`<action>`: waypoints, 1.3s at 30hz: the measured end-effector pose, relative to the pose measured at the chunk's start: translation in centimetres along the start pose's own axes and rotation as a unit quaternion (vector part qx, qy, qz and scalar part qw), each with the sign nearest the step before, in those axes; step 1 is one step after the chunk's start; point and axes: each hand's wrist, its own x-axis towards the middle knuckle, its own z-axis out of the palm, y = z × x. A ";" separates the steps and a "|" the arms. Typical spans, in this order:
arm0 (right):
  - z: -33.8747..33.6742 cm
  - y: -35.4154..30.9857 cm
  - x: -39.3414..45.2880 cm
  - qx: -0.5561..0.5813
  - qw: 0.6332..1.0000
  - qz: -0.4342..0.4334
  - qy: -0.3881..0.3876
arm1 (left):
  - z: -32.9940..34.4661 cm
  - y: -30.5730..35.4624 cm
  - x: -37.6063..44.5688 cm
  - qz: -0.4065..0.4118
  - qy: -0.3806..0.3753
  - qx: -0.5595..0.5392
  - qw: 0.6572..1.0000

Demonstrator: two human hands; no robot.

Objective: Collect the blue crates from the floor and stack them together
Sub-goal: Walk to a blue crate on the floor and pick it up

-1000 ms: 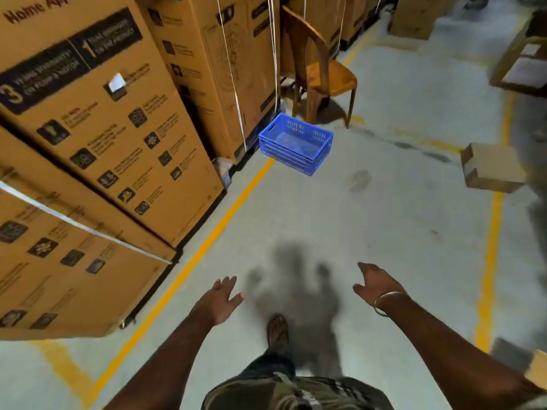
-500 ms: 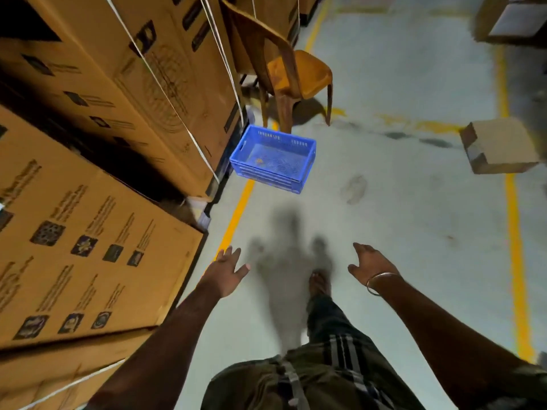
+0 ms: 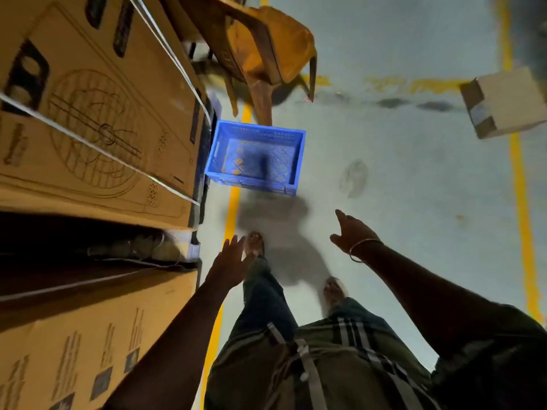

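One blue perforated plastic crate (image 3: pixel 255 157) sits on the grey concrete floor (image 3: pixel 414 179), astride a yellow painted line (image 3: pixel 233 208) and just beside strapped brown cardboard cartons (image 3: pixel 97 113). Two hands, left hand (image 3: pixel 232 263) and right hand (image 3: pixel 352 232), are extended with fingers spread, holding nothing, short of the crate. One orange plastic chair (image 3: pixel 266 48), cut off at the top; one small cardboard box (image 3: pixel 509 102), cut off at the right edge.

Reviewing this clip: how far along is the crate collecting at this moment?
Nothing looks done: no stack is in view. One blue perforated plastic crate sits on the grey concrete floor, beside the strapped cardboard cartons. In hand: nothing; the left hand and right hand reach toward it, open and short of it. Left: grasping it, lifting it, and stacking.
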 end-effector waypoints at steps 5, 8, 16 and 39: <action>0.7 -3.8 4.8 0.043 0.996 0.071 -0.013 | -7.2 -2.8 7.9 -0.011 -0.062 0.025 0.998; 1.2 -6.2 8.2 0.052 0.994 0.091 -0.033 | -10.9 -4.2 13.1 -0.005 -0.066 0.049 0.997; 4.6 -8.3 27.3 0.110 0.990 0.077 -0.032 | -12.0 -6.2 30.6 0.011 -0.033 0.029 0.999; 14.8 -2.7 50.1 0.206 0.957 0.206 0.007 | -1.2 -11.5 42.0 -0.024 -0.061 -0.024 0.998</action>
